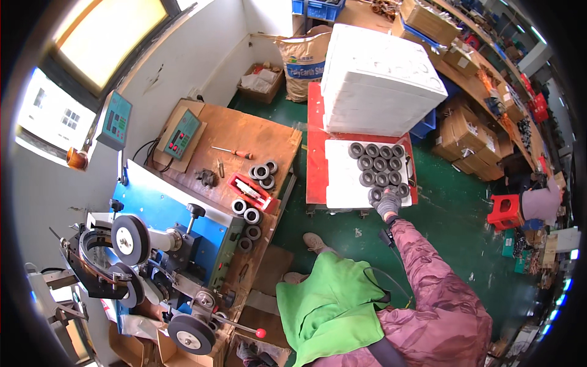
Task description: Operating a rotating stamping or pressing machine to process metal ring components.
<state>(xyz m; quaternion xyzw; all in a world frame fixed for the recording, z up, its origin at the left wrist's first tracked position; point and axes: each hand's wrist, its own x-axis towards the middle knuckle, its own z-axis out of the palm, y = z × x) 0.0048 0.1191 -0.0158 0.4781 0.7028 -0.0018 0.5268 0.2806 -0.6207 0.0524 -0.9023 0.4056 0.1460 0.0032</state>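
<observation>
My right hand [388, 203], in a grey glove and a pink patterned sleeve, reaches out to the front row of dark grey rings on a white foam sheet [340, 177]. Its fingers are closed on a dark ring [393, 190] at the near edge of the group, and they partly cover it. Beside the fingers lies another ring [375, 195]. Several more thick rings [380, 164] sit close together in rows behind. My left hand is out of sight.
At left stands a blue winding machine [153, 196] with black rollers. The wooden bench [220, 128] carries a control box [182, 134], a screwdriver [235, 152], a red tray [252, 191] and more rings. A white foam box [379, 79] rises behind the sheet; a red stool [505, 211] stands right.
</observation>
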